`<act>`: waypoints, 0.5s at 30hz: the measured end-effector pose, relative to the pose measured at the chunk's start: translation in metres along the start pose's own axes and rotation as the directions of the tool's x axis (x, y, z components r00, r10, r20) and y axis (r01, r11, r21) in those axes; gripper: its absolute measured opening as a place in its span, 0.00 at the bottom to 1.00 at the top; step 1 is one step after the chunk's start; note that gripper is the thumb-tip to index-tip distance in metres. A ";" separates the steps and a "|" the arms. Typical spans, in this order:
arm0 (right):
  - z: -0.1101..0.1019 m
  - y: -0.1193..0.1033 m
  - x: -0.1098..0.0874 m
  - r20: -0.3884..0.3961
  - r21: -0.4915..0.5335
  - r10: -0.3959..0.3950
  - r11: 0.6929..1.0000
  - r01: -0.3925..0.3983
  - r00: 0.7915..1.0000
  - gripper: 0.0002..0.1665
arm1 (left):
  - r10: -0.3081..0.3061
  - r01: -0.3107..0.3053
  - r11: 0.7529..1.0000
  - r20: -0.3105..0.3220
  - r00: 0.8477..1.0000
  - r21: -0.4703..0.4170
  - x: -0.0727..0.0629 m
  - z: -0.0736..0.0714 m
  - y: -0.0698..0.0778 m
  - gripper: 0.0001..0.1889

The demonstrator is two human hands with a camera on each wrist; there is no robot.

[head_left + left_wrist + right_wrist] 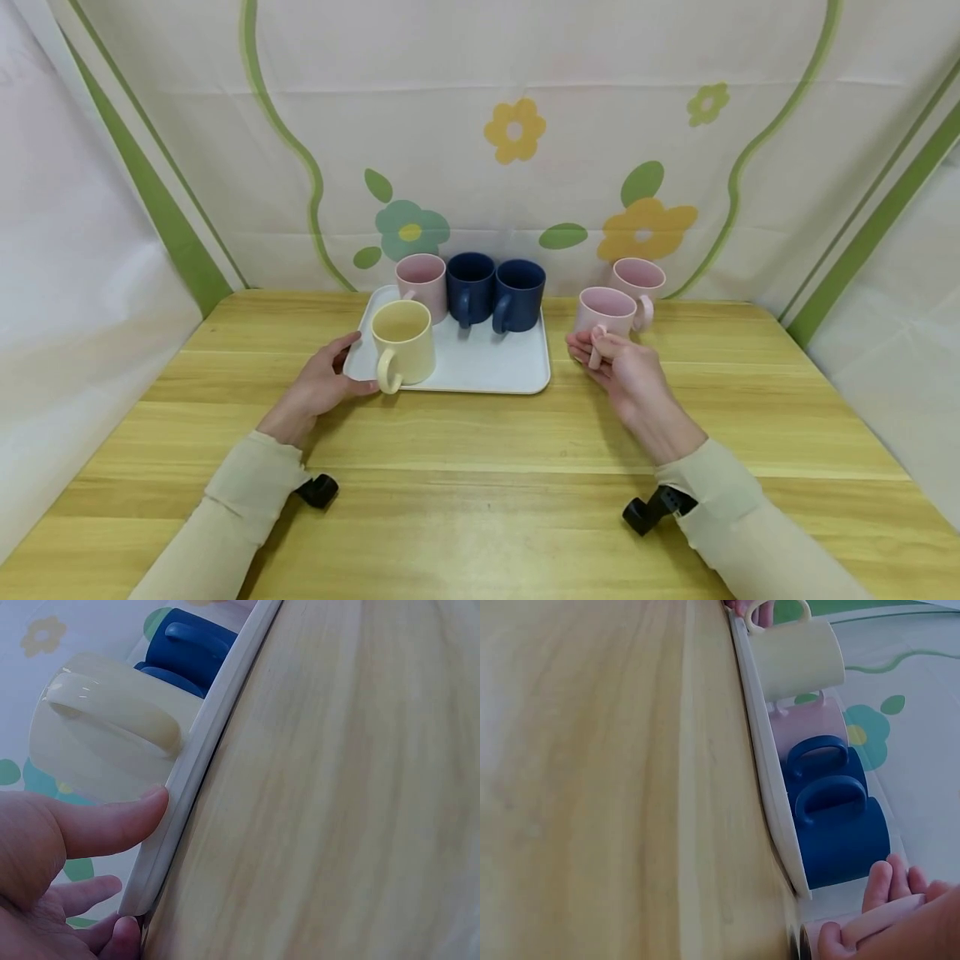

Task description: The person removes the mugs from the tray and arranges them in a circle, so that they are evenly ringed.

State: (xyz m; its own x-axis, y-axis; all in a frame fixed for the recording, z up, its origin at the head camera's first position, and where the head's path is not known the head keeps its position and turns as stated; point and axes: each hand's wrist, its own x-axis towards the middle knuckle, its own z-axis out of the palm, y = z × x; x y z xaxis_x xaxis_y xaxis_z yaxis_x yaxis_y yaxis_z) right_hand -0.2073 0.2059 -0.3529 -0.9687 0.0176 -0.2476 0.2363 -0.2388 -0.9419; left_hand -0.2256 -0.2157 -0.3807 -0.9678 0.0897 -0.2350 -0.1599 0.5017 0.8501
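A white tray [487, 367] lies on the table, bearing a yellow mug [405, 342] at its front left, with a pink mug [422, 283] and two dark blue mugs [471, 292] [520, 296] behind. My left hand [318, 383] holds the tray's front left corner; in the left wrist view its thumb [112, 823] presses the rim beside the yellow mug. To the right of the tray, my right hand [626, 367] pinches the handle of another pink mug [606, 310]. Whether this mug's base touches the table is hard to tell. All mugs are upright.
Just behind the gripped pink mug stands one more pink mug [641, 279], its handle to the front right. A flowered cloth backdrop [450, 125] rises along the table's far edge. Wooden tabletop [480, 483] extends in front of the tray, and white cloth hangs at both sides.
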 end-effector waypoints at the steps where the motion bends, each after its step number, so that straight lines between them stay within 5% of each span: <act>1: 0.001 -0.001 0.002 0.008 -0.005 0.007 1.000 -0.007 1.000 0.18 | 0.000 0.000 1.000 0.001 1.000 -0.001 0.000 0.000 0.000 0.55; 8: 0.010 -0.004 0.020 0.076 0.001 0.045 0.999 -0.045 0.996 0.25 | -0.004 0.004 1.000 0.002 1.000 0.001 0.000 -0.001 0.000 0.55; 15: 0.014 -0.004 0.038 0.126 -0.052 0.051 0.998 -0.045 0.991 0.16 | 0.004 -0.004 1.000 0.000 1.000 0.010 0.000 0.000 -0.001 0.55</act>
State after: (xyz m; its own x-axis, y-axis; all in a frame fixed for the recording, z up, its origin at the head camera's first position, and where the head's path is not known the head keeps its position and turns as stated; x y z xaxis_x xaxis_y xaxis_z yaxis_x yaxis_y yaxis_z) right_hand -0.2460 0.1937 -0.3553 -0.9572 -0.1170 -0.2648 0.2832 -0.1883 -0.9404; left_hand -0.2260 -0.2164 -0.3815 -0.9684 0.0918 -0.2320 -0.1544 0.5099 0.8462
